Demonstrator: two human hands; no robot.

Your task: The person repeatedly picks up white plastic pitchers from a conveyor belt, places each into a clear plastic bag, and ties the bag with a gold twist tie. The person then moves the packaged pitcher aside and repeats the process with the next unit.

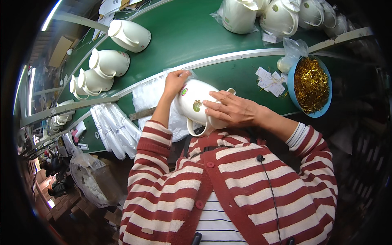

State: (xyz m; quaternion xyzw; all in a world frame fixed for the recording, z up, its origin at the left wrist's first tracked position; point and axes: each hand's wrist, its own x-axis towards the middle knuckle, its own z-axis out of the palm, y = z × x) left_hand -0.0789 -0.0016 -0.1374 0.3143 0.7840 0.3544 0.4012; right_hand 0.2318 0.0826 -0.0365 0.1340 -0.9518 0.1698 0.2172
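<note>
A white plastic jug with green printed motifs lies tilted against my body, its loop handle towards me. My right hand rests across its side near the rim, fingers spread on the wall. At the jug's base end, my left hand has its fingers closed on the edge of a clear plastic bag. How much of the jug sits inside this bag is hard to see. More clear bags lie flat under my left forearm, with a flat bar across them.
A blue bowl of gold twist ties stands right, beside paper tags. Bagged jugs stand at the back right; unbagged jugs line the green conveyor belt at left. Bundled bags overhang the table edge. Metal posts flank me.
</note>
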